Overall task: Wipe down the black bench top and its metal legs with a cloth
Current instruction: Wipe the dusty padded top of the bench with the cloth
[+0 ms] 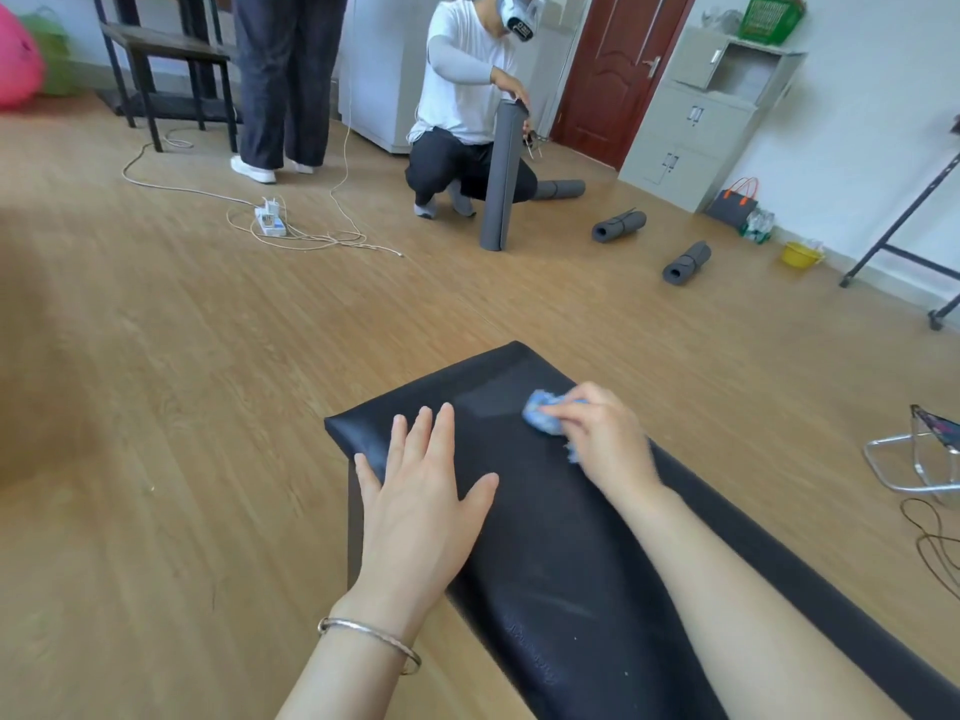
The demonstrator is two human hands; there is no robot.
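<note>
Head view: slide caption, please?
Right hand holds a blue cloth against the black bench top; left hand rests flat.

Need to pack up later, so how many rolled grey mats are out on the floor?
4. An upright mat held by the crouching person; a second mat lying behind them; a third mat further right; a fourth mat nearest the bench. Others may be hidden.

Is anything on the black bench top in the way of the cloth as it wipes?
Only the left hand, resting flat on the bench top beside the cloth that the right hand grips. Nothing else visible lies there.
</note>
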